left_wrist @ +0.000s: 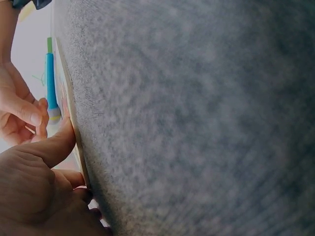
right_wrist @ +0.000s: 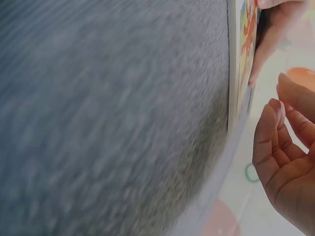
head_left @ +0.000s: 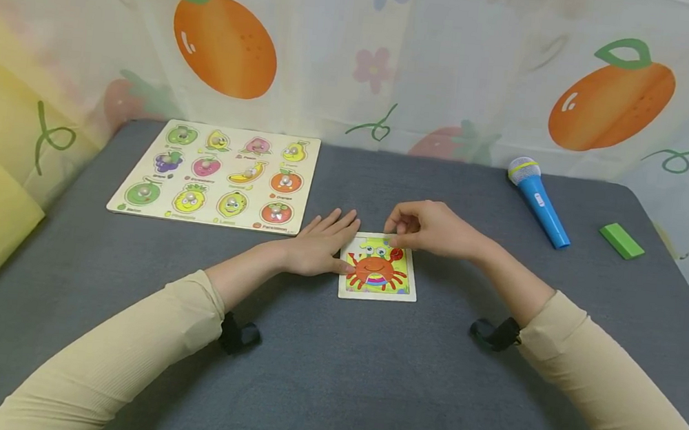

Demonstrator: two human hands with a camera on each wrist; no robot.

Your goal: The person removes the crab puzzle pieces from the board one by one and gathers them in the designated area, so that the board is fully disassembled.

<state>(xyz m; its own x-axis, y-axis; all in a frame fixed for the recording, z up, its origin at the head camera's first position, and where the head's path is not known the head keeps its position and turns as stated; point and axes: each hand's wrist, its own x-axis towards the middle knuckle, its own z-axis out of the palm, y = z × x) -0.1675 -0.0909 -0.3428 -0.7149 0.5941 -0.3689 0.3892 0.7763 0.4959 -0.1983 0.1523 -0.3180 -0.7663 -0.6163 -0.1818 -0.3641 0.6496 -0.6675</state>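
Right grip [head_left: 433, 228]: fingers curled together, empty | Left grip [head_left: 319, 244]: fingers apart, thumb on crab puzzle [head_left: 378, 272] | Location: nearside of right grip | Risk: lifting left thumb could let a right-finger nudge skid crab puzzle across worktop [head_left: 335, 373]

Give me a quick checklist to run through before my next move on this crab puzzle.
1. Left hand touching the puzzle: ok, thumb on its left edge.
2. Right hand empty: ok, nothing shows between its fingers.
3. Right hand off the puzzle: ok, raised above it.
4. Puzzle flat on the table: ok.
5. Crab fully fitted: cannot tell, seams too small.
6. Mic and green block out of the way: ok, off to the right.
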